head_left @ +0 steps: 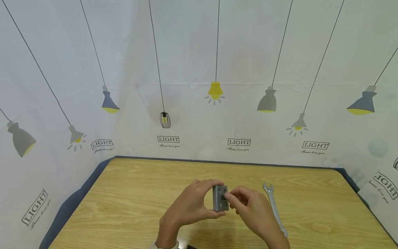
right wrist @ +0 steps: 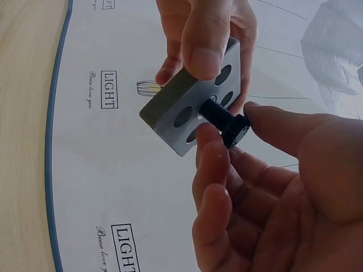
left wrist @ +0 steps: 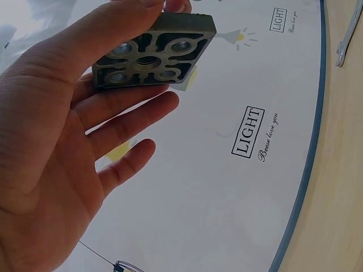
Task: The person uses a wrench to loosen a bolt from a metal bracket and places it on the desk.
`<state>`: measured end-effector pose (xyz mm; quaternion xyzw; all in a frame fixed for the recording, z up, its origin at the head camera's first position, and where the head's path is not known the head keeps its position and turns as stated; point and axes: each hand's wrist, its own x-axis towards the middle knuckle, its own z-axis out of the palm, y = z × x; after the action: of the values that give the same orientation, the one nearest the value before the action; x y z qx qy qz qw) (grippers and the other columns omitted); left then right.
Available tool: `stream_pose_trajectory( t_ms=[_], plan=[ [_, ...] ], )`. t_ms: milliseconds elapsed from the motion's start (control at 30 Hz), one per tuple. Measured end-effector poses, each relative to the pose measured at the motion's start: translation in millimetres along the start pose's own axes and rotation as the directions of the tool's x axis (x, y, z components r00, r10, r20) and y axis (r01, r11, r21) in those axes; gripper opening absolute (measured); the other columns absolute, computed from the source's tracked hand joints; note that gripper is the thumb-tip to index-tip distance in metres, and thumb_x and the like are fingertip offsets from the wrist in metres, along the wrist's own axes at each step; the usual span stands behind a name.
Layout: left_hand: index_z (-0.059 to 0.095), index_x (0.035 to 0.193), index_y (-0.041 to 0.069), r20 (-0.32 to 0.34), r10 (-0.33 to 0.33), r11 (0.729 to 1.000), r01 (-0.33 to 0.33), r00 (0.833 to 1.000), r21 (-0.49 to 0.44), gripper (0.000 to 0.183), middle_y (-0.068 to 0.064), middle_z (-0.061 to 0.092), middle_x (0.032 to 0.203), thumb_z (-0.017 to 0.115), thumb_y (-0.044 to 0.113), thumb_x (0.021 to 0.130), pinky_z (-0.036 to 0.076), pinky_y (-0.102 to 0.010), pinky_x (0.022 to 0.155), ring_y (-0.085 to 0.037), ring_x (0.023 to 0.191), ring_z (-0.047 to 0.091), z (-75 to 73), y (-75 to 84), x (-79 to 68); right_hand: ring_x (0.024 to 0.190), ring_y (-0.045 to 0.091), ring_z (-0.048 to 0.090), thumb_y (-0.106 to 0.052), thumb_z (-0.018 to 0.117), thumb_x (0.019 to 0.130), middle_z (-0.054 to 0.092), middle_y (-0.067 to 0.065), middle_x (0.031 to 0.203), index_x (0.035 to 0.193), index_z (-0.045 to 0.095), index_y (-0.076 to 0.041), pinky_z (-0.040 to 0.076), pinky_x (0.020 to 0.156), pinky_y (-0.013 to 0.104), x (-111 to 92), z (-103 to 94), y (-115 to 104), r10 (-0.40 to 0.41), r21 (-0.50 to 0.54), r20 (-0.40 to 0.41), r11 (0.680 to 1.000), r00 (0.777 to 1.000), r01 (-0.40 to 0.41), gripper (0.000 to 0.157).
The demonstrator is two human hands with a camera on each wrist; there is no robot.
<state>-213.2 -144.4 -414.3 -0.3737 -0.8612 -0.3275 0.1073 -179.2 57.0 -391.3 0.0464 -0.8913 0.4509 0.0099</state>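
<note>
My left hand (head_left: 189, 203) grips a grey metal plate (head_left: 217, 199) by its edges, thumb on one side and fingers on the other. The plate has several holes, and its ribbed back with a threaded centre hole shows in the left wrist view. With thumb and fingers, my right hand (head_left: 253, 209) pinches the head of a black hex bolt (right wrist: 228, 123). The bolt's shank points into the middle of the plate's flat face, and part of its thread still shows outside. How deep the tip sits is hidden.
A combination wrench (head_left: 275, 209) lies on the wooden table (head_left: 130, 193), to the right of my right hand. A dark object (head_left: 191, 247) barely shows at the near edge. White sheeting (head_left: 192, 117) printed with lamps stands around the table.
</note>
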Motion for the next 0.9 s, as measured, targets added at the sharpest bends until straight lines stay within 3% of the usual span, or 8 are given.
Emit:
stream_pose_trajectory(
  t_ms=[333,667,900],
  plan=[
    [0.059,0.131,0.02,0.004,-0.004,1.0,0.004,1.0,0.005,0.067,0.014,0.065,0.121,0.088,0.037,0.074,0.045,-0.029,0.09,-0.003,0.103,0.06,0.0,0.2,0.1,0.062,0.007,0.058,-0.03,0.07,0.093,0.066,-0.009,0.073,0.093,0.072,-0.017,0.047,0.056,0.024,-1.0,0.4,1.1,-0.018,0.008,-0.005,1.0,1.0,0.018,0.012],
    [0.059,0.13,0.018,-0.015,0.017,1.0,-0.017,1.0,0.018,0.068,0.012,0.066,0.12,0.089,0.038,0.073,0.046,-0.029,0.091,-0.004,0.103,0.06,0.7,-0.8,0.9,0.068,0.004,0.058,-0.022,0.074,0.09,0.066,-0.011,0.078,0.091,0.072,-0.02,0.049,0.062,0.022,-1.6,-0.9,1.4,-0.098,-0.011,-0.042,0.995,0.994,0.097,0.003],
    [0.059,0.132,0.018,-0.004,0.003,1.0,-0.003,1.0,-0.001,0.068,0.012,0.066,0.121,0.088,0.039,0.074,0.046,-0.03,0.091,-0.004,0.104,0.06,0.1,-1.2,0.7,0.069,0.004,0.059,-0.018,0.075,0.088,0.066,-0.01,0.08,0.094,0.072,-0.02,0.049,0.062,0.023,-1.8,-1.4,1.8,-0.125,-0.027,-0.05,0.992,0.991,0.124,0.007]
  ],
)
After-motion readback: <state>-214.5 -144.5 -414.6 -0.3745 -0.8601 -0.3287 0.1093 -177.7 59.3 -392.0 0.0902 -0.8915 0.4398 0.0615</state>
